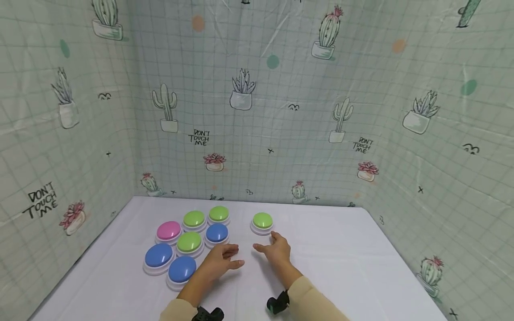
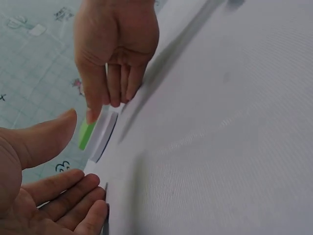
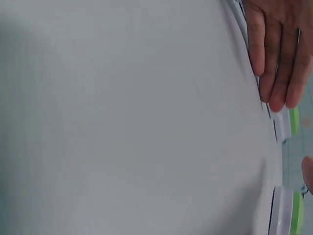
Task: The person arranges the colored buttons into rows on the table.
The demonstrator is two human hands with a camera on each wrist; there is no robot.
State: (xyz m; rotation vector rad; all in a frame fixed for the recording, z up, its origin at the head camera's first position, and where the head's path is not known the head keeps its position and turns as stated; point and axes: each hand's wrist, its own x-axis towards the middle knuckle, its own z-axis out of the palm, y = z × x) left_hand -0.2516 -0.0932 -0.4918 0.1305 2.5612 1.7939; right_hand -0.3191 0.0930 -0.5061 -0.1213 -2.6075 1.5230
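My left hand (image 1: 220,262) hovers beside the right edge of a group of round dome push buttons, fingers loosely extended and thumb apart, holding nothing. Nearest to it are a blue button (image 1: 217,232) and another blue button (image 1: 182,269), the latter partly behind the left forearm. My right hand (image 1: 277,252) reaches towards a lone green button (image 1: 263,220) on a white base. Its fingertips are close to the base's front right side; whether they touch it I cannot tell. In the left wrist view the two hands face each other with the green button (image 2: 87,135) beyond.
The group also has a pink button (image 1: 168,230), a blue button (image 1: 158,255) and green buttons (image 1: 189,242) behind and beside them. All stand on a white-covered table (image 1: 341,263). Cactus-printed cloth (image 1: 257,147) hangs at the back and both sides.
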